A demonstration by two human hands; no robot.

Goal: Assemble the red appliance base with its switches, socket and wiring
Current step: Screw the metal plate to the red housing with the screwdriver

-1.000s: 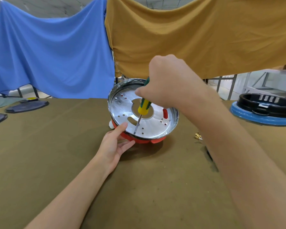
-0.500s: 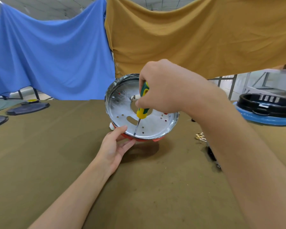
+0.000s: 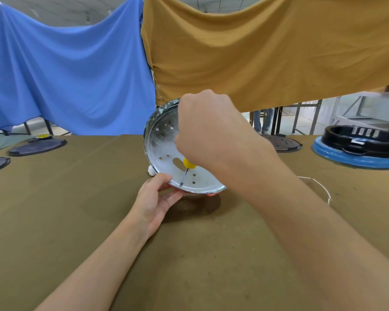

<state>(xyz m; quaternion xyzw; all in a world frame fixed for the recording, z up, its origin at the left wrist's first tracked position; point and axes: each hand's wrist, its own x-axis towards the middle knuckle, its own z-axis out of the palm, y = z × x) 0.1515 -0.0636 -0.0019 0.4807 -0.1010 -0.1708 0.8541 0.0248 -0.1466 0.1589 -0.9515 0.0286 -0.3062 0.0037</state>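
Note:
The red appliance base [image 3: 212, 194] stands tilted toward me on the brown table, its round silver metal plate [image 3: 162, 144] with several holes facing the camera. Only a thin red edge shows under the plate. My left hand [image 3: 154, 202] holds the plate's lower left rim, thumb on top and fingers underneath. My right hand [image 3: 208, 131] grips a screwdriver [image 3: 187, 165] with a yellow handle end. Its shaft points down at a hole near the plate's lower rim. My right fist hides the plate's middle and right part.
A black ring on a blue base [image 3: 357, 147] sits at the right. Dark round lids lie at the left [image 3: 37, 145] and behind my right arm [image 3: 283, 142]. A thin white wire [image 3: 319, 185] lies on the table at the right. Blue and ochre cloths hang behind.
The base has tipped up more steeply toward me. My right hand with the screwdriver has moved lower over the plate, and the camera view has shifted.

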